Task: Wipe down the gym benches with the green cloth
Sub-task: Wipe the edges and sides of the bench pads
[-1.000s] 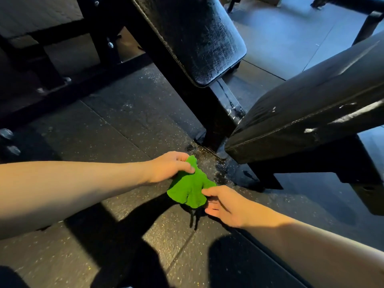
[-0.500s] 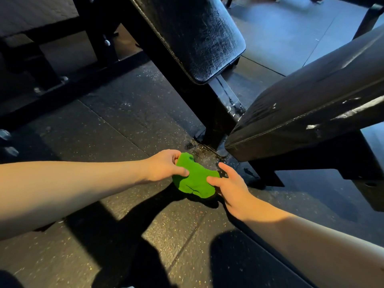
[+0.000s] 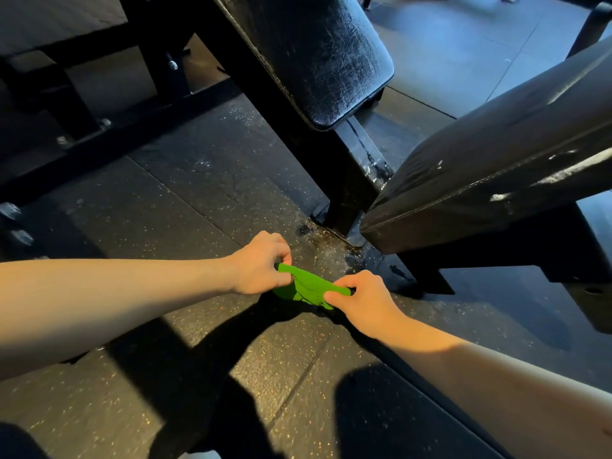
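Cloth (image 3: 308, 288), crumpled green, pinched by left hand (image 3: 261, 263), right hand (image 3: 362, 301) fingers (image 3: 335, 295), bench (image 3: 496, 167) perhaps vinyl

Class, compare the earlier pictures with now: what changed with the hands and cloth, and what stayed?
The right hand turned over and pinched one end of the green cloth; the left hand kept pinching the other. The cloth, loose before, is bunched between them. The benches stayed put.

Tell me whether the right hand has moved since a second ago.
Yes. The right hand shifted forward, nearer the bench post's base, now pinching the green cloth.
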`<state>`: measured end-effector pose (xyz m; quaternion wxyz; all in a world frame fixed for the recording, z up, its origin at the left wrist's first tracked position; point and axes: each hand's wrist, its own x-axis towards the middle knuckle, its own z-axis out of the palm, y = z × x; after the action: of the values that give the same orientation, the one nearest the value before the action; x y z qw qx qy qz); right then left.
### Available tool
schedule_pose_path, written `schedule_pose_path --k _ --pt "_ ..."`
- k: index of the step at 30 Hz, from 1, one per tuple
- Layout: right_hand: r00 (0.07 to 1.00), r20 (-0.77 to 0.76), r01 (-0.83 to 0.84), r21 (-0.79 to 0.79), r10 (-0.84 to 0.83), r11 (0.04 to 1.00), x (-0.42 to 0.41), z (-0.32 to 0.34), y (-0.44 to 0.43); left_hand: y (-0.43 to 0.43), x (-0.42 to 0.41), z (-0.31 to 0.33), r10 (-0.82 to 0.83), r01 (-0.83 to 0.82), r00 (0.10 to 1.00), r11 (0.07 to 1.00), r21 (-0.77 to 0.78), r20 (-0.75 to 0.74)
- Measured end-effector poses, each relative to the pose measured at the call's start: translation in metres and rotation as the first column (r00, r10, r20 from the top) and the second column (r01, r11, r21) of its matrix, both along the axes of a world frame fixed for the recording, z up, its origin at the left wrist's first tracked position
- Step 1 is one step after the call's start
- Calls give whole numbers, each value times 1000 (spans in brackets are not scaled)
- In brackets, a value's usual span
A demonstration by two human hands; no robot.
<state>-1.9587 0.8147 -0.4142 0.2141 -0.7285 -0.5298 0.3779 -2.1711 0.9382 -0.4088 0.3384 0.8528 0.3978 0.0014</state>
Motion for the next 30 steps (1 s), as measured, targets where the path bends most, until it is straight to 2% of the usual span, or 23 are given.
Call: schedule_pose_path --k 4,6,10,13,17,21,27,30 --pt "1000 -8 -19 63 20 998 -3 14 -1 -1 4 26 87 -70 993 979 -193 77" --pt "999 -37 1 72 2 997 -3 30 4 5 8 45 94 -70 990 974 -214 105" --pt "998 -55 52 158 -43 986 -3 63 20 26 25 90 -37 46 997 991 -125 71" --pt "999 -31 34 166 -30 986 -6 93 32 39 35 130 -97 100 994 993 -61 40" --pt "1000 25 3 189 -8 982 -6 156 45 55 44 188 -101 104 991 994 -33 89" --pt "985 172 -31 233 -9 972 2 221 48 67 64 248 -132 135 976 991 -8 173" --pt "952 230 98 396 -202 913 38 305 39 73 123 308 -133 123 929 991 52 344" --pt "892 281 170 520 -355 837 58 337 26 67 160 324 -106 86 919 994 71 380"
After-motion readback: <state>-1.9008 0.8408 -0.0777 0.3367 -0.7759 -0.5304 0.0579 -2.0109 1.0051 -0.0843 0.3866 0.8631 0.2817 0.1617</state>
